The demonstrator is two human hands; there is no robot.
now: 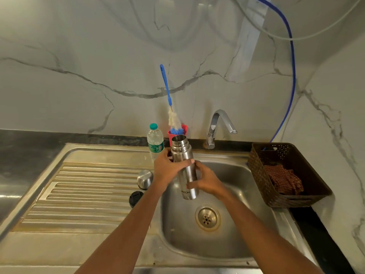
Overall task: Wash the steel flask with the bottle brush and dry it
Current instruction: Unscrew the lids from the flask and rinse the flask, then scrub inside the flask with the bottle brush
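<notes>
Both hands gripped the open steel flask (184, 167) upright over the sink (246, 234): left hand (167, 170) curled round its upper body, right hand (205, 179) lower. The bottle brush (171, 113) stood in a red cup (184, 129) against the marble wall.

Flask (184, 169) upright over basin (187, 244), toward its left side. Left hand (167, 169) grips flask from left, right hand (207, 180) from right, lower down. Drain (207, 218) in basin floor, in front of flask. Drainboard (79, 194) left of basin; cap (145, 178) at its right edge, stopper (135, 198) just in front of cap. Water bottle (155, 141) at sink's back edge; holder (184, 129) just right of it, bottle brush (169, 107) standing in holder, head down. Tap (217, 127) behind basin. Basket (256, 171) on counter right of basin, cloth (284, 180) inside.
</notes>
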